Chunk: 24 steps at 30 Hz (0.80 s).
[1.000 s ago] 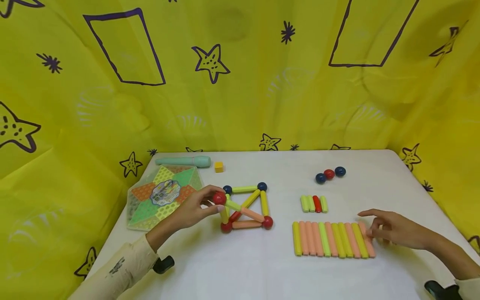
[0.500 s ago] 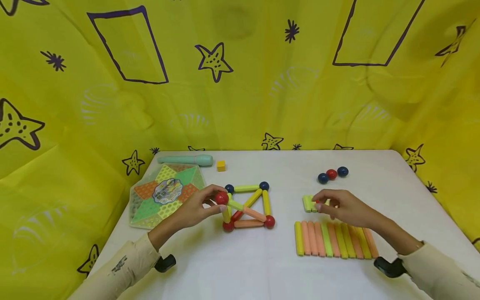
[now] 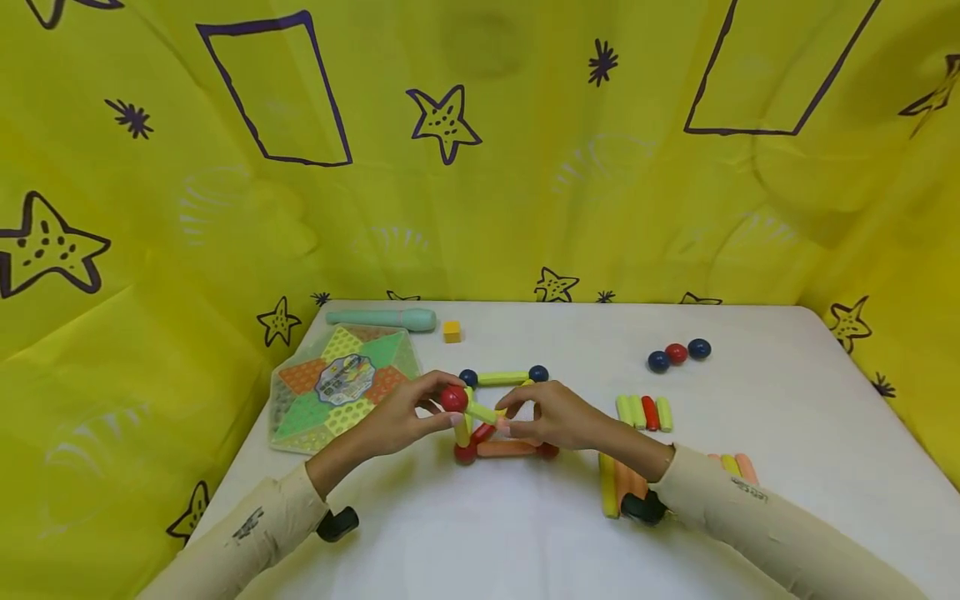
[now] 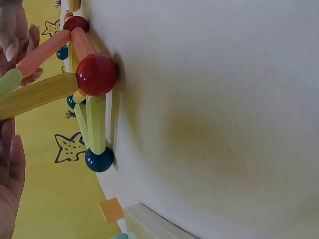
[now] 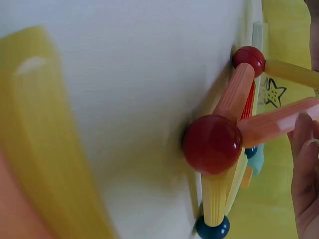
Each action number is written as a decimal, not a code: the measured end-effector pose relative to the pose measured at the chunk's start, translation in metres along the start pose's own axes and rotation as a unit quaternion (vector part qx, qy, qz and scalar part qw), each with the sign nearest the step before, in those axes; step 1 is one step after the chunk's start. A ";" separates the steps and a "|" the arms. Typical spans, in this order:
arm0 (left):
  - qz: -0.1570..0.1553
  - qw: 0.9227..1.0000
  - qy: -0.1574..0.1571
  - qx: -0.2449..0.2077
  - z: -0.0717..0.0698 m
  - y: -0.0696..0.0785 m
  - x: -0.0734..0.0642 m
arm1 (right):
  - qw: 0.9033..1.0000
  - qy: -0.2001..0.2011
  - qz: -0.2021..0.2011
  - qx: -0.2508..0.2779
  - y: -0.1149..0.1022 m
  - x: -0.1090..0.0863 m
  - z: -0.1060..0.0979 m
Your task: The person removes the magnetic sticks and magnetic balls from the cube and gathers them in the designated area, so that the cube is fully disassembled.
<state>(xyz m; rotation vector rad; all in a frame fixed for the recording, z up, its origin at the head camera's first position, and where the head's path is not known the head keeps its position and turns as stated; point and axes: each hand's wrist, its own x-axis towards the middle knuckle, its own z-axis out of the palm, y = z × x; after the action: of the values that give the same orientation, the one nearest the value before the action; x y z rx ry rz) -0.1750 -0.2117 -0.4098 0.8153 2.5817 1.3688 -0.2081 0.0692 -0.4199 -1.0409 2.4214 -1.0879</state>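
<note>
A frame of coloured rods and balls stands on the table, with red balls (image 5: 213,144) at its near corners and blue balls (image 4: 99,159) at the back. My left hand (image 3: 412,417) grips the raised red ball (image 3: 453,398) at its top. A short light green rod (image 3: 481,412) runs from that ball to an orange rod (image 5: 276,122), which slopes down to a near red ball. Where these two rods meet, my right hand (image 3: 558,414) pinches the orange rod's upper end. A yellow rod (image 4: 45,92) rises from the near left corner toward the left hand.
To the right lie short green and red rods (image 3: 651,413) and, partly under the right forearm, a row of long rods (image 3: 609,487). Spare balls (image 3: 677,354) sit behind them. A patterned box (image 3: 300,380), teal stick (image 3: 382,318) and yellow cube (image 3: 452,332) are at back left.
My right hand has moved left from the long rods, past the short rods, to the frame and now pinches the orange rod. The left hand keeps its grip on the red ball.
</note>
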 end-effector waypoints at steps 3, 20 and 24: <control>-0.004 1.000 -0.006 -0.001 0.000 0.001 0.001 | 1.000 -0.007 -0.020 -0.013 -0.001 0.006 0.004; -0.005 1.000 -0.010 0.001 -0.001 0.002 0.000 | 0.994 -0.073 -0.067 -0.033 0.002 0.013 -0.002; -0.005 1.000 -0.009 0.000 0.000 0.001 0.000 | 0.995 -0.075 -0.064 -0.023 0.003 0.012 -0.002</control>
<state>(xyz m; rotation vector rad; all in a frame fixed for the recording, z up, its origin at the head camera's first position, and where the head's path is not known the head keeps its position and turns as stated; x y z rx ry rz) -0.1743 -0.2116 -0.4087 0.8098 2.5687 1.3538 -0.2190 0.0628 -0.4202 -1.2603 2.2973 -0.9596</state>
